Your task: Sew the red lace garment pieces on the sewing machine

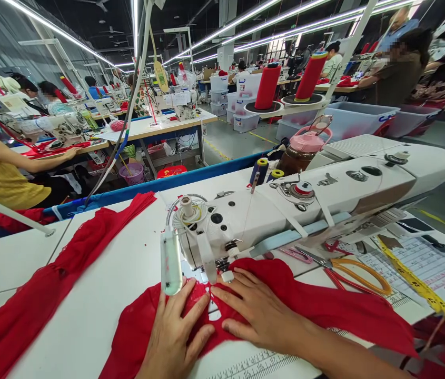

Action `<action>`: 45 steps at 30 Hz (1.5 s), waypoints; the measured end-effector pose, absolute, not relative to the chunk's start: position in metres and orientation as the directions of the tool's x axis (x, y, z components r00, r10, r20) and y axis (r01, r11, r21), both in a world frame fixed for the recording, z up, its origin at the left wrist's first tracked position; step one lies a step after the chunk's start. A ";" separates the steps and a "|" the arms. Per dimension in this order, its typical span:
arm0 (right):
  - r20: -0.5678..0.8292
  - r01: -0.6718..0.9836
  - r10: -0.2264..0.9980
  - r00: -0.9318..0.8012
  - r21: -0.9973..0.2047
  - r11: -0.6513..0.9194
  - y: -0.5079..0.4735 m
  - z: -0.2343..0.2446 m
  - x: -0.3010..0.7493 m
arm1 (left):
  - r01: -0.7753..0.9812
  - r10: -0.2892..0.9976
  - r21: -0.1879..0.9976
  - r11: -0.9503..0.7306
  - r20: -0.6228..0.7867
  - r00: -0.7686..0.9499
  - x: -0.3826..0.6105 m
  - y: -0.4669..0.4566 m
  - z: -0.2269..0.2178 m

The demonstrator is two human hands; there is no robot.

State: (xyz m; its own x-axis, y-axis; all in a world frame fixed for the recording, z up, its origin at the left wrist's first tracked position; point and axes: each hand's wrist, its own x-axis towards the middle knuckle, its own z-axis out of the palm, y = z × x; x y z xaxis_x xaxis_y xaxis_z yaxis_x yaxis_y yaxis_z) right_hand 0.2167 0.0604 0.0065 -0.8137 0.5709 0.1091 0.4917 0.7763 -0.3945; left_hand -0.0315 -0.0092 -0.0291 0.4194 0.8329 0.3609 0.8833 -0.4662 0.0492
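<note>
Red fabric (333,305) lies across the bed of a white sewing machine (241,216), with part of it under the needle area. My left hand (177,329) rests on the cloth left of the needle, its fingers spread and flat. On the other side, my right hand (254,310) presses the same fabric down, fingers stretched toward the presser foot. A small gap in the cloth between the hands shows pale surface. The needle tip is hidden behind the machine head. A lit lamp strip (171,263) hangs just above my left fingers.
Bunched red cloth (68,273) stretches along the table's left side. Right of the machine lie orange-handled scissors (360,273), a yellow tape measure (412,276) and written sheets (443,263). Red thread cones (267,87) and a pink-lidded jug (305,145) stand behind. A person in yellow (5,168) sits left.
</note>
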 end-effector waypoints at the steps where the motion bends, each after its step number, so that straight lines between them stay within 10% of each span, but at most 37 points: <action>1: 0.115 0.493 0.574 -0.811 -0.396 0.775 0.060 0.005 0.217 | 0.884 0.836 0.053 -0.464 0.355 0.417 -0.031 -0.009 -0.029; 21: 0.321 0.583 0.638 -0.700 -0.260 0.770 0.080 0.013 0.196 | 0.923 0.992 0.372 -0.102 0.103 0.069 -0.016 0.018 0.008; 45: 0.268 0.476 0.709 -0.652 -0.583 0.658 0.077 0.002 0.186 | 0.746 0.993 0.655 -0.120 0.065 0.103 -0.012 0.022 -0.009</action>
State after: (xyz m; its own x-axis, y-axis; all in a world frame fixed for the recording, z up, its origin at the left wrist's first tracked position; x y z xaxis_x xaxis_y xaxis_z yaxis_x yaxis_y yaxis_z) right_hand 0.1865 0.0769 0.0020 -0.6522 0.7091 0.2681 0.4763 0.6584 -0.5828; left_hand -0.0119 0.0221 -0.0086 0.1034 0.9925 0.0646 0.7464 -0.1203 0.6546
